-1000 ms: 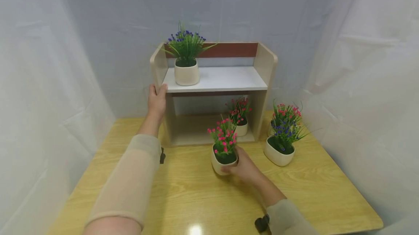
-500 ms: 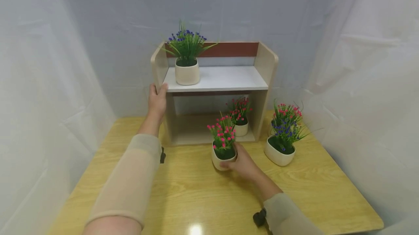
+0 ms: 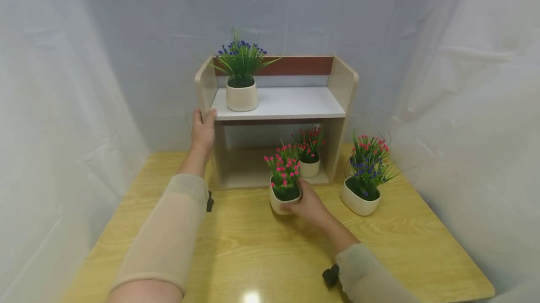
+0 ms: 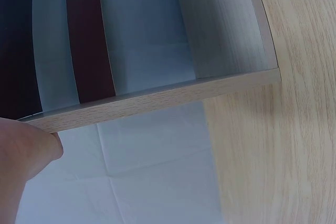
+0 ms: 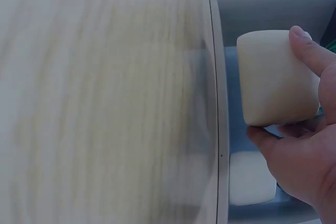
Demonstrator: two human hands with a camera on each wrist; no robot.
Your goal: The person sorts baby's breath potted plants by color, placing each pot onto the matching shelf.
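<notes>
Your right hand (image 3: 310, 205) grips the pink-flowered pot (image 3: 278, 203) by its sides, just in front of the lower tier (image 3: 244, 171) of the beige shelf (image 3: 343, 82), while your left hand (image 3: 203, 133) holds the left side panel (image 3: 206, 89) near its front edge. 1 red-flowered pot (image 3: 310, 169) stands at right on that tier; 1 purple-flowered pot (image 3: 242, 96) sits at left on the white upper tier (image 3: 295, 101). Right of the shelf, 1 purple plant (image 3: 360, 197) and 1 pink plant (image 3: 371, 144) stand close together on the wood-grain table (image 3: 253, 251).
</notes>
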